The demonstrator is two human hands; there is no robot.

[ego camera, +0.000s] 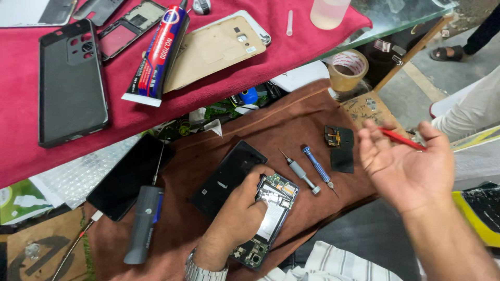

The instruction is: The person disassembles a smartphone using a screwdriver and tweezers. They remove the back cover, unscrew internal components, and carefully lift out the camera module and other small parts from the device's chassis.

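**Opened phone under left hand, red tool in right**

Near: left hand, metal watch on wrist, lies on an opened phone w/ back off, boards & battery area showing. Fingers curled, thumb at the phone's top left corner, pressing it onto the brown cloth near centre. Just left of it & touching: black back cover, lying flat.

Right hand raised above the cloth's right edge, palm up, slightly blurred. Fingers loosely apart, thin red tool pinched at the fingertips.

Btwn the hands on the cloth: grey screwdriver and blue screwdriver, side by side, angled. Just beyond them a small black part w/ a gold bit.

Near left: grey handled tool on the cloth; dark phone next to it, cable plugged in at its near end.

Far: glass table w/ red cloth. On it a black phone case at left, glue tube mid, beige back panel just right of tube. Tape roll below the table's right end.
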